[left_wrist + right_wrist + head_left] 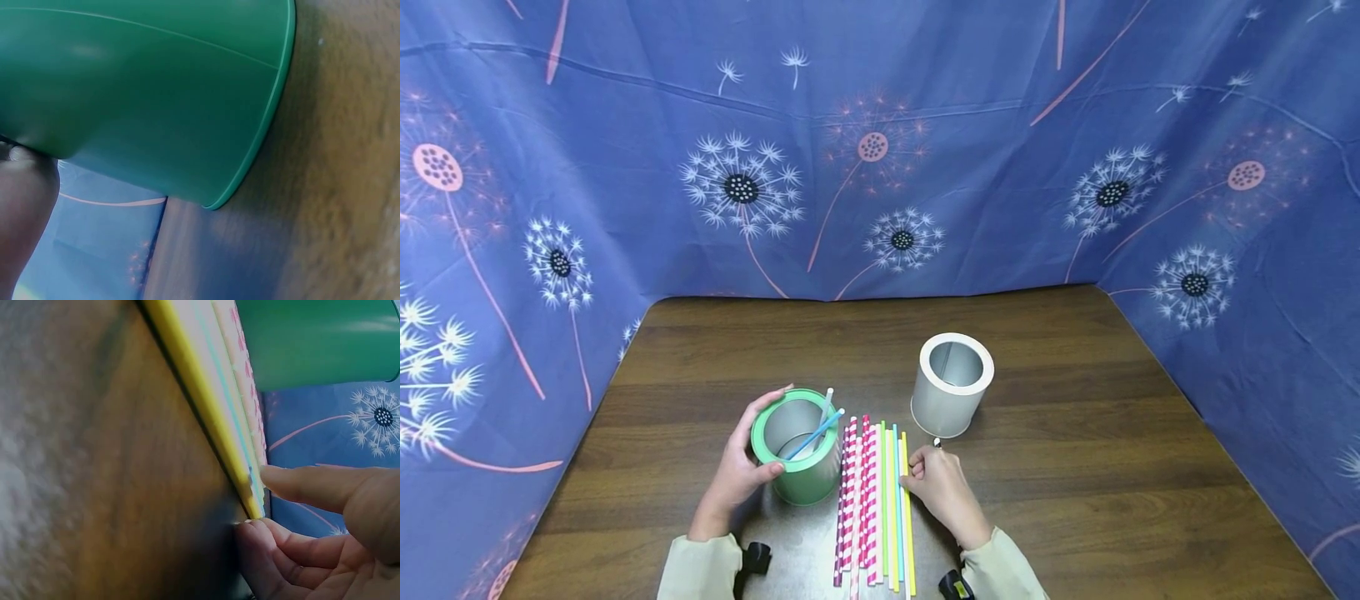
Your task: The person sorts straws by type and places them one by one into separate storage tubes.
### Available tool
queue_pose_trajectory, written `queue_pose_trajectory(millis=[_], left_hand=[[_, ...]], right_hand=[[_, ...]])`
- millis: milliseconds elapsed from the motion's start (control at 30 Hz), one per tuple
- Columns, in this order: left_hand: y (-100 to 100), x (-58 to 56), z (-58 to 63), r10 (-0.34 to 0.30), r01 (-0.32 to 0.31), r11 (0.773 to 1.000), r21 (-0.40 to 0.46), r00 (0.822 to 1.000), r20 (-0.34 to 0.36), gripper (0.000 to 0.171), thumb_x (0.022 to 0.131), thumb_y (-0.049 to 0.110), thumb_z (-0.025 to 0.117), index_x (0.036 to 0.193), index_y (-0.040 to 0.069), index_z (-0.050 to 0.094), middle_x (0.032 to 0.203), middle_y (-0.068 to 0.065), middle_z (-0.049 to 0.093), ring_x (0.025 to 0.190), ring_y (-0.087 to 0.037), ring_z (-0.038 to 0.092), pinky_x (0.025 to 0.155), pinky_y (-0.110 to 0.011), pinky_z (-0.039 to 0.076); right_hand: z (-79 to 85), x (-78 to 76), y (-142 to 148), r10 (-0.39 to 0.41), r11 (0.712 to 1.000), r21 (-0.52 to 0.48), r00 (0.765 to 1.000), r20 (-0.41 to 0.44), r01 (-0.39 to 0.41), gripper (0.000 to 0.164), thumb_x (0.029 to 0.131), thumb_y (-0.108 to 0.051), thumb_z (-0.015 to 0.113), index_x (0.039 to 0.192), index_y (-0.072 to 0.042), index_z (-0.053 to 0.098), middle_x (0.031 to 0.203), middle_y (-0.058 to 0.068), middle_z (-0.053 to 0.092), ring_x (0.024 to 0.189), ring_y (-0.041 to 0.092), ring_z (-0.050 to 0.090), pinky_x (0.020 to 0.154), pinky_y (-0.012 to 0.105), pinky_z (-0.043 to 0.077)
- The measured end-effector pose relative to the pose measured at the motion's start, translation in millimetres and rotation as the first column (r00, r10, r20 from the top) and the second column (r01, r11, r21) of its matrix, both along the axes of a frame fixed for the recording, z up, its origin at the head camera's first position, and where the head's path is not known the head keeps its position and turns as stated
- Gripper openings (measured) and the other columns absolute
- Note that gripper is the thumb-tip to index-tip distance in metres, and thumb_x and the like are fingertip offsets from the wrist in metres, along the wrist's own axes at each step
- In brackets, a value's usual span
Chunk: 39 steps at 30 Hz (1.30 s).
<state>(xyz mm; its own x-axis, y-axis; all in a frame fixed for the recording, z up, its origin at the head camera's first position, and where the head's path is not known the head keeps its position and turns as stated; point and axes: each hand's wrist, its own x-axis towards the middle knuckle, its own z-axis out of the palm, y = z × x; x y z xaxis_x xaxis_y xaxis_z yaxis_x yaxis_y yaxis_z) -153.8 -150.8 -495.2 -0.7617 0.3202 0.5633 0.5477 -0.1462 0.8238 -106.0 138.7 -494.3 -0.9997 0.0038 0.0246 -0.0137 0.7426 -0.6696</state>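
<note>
My left hand (741,471) holds a green can (808,487) from its left side, thumb on the near rim and fingers reaching round the far side. Inside the can a blue straw (820,432) and a white straw (827,400) lean with their ends above the rim. The can's green wall (150,106) fills much of the left wrist view. My right hand (943,487) pinches the yellow straw (910,533) at the right edge of a row of straws. In the right wrist view, thumb and curled fingers flank the yellow straw (200,403).
Pink-striped straws (868,500), a green straw (884,500) and a light blue straw (898,508) lie side by side between the hands. A white can (947,404) stands behind the right hand. A blue dandelion-patterned cloth (985,192) walls the wooden table (1112,467).
</note>
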Motion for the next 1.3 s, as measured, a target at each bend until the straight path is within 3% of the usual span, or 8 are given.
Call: queue_pose_trajectory(millis=[300,733,1067,1300], left_hand=[[-0.1,-0.1,-1.0,-0.006,0.006,1.0,0.016,1.0,-0.006,0.086,0.083,0.036,0.075,0.144,-0.007,0.033,0.151,-0.014,0.042,0.132,-0.016,0.048,0.102,-0.022,0.042],[1.0,-0.5,-1.5,0.008,-0.008,1.0,0.008,1.0,-0.002,0.085,0.082,0.036,0.076,0.144,-0.005,0.034,0.151,-0.013,0.043,0.13,-0.015,0.049,0.1,-0.023,0.043],[0.6,-0.4,-1.6,0.002,-0.002,1.0,0.024,1.0,-0.009,0.086,0.082,0.035,0.076,0.143,-0.007,0.033,0.151,-0.011,0.043,0.13,-0.018,0.049,0.101,-0.022,0.043],[0.2,0.5,-1.0,0.001,-0.001,1.0,0.016,1.0,0.004,0.085,0.083,0.035,0.076,0.144,-0.006,0.033,0.151,-0.013,0.042,0.13,-0.018,0.049,0.1,-0.022,0.043]], right_hand=[[4.3,0.1,-0.7,0.057,0.996,0.065,0.995,0.08,-0.062,0.023,0.072,-0.005,0.078,0.076,-0.004,0.055,0.063,-0.004,0.046,0.06,0.009,0.041,0.057,0.022,0.037],[5.3,2.4,-2.8,0.037,0.988,0.152,0.999,0.027,-0.041,0.024,0.069,-0.01,0.08,0.062,-0.011,0.058,0.054,-0.007,0.047,0.053,0.007,0.042,0.052,0.021,0.034],[1.4,-1.1,1.1,0.027,0.997,0.075,0.996,0.082,-0.034,0.019,0.072,-0.011,0.081,0.069,-0.008,0.063,0.06,-0.005,0.055,0.057,0.007,0.046,0.054,0.022,0.038],[1.2,-1.4,4.4,0.037,0.999,-0.029,0.989,0.143,-0.033,0.012,0.075,-0.009,0.077,0.074,-0.004,0.065,0.059,-0.003,0.059,0.045,0.005,0.05,0.046,0.022,0.043]])
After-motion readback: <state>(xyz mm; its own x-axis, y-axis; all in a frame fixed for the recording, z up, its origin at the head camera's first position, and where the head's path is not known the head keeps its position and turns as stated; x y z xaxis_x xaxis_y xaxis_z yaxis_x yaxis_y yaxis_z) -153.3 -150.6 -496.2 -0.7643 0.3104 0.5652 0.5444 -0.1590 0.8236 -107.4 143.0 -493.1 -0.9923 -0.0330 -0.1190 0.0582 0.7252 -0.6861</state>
